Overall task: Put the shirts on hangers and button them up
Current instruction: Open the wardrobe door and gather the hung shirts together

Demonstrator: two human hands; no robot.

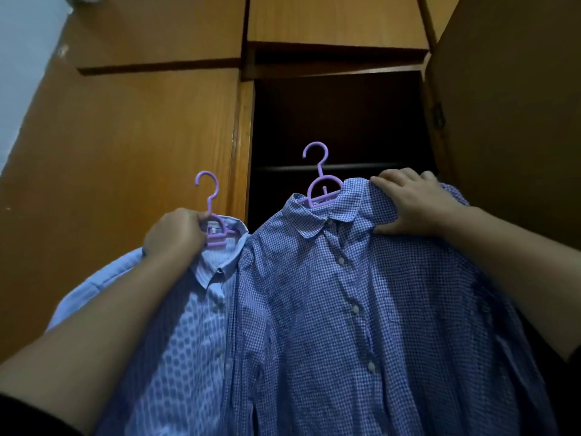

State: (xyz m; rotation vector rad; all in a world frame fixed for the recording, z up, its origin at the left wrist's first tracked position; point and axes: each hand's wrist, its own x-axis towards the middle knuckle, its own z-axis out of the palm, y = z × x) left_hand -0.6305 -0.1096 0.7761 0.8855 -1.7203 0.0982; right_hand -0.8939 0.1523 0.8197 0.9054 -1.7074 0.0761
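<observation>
Your right hand (pixel 415 209) gripped the shoulder of the blue-and-white gingham cotton shirt (pixel 361 309), fingers curled over the top seam and thumb pressed into the cloth below the collar, as you stood before the open wooden wardrobe (pixel 125 136). Your left hand (pixel 174 234) was closed round the neck of a lilac plastic hanger (pixel 209 212), which carried the pale blue striped shirt (pixel 201 325) beside the gingham one, the two garments touching along their inner edges. A second lilac plastic hanger (pixel 319 180) rose from the gingham collar just to the left of your right hand, its hook standing upright in front of the dark horizontal rail (pixel 361 167) inside the cupboard. That was the relation that mattered: the rail ran left to right, ahead of and slightly above both hooks, and the gingham shirt's hook sat nearer to it than the striped shirt's, which stood lower, before the closed left door. Both shirts hung with plackets facing you, buttons apparently done up, so the task looked close to finished. Both forearms reached up and forward, the right raised higher and extended further into the opening.
</observation>
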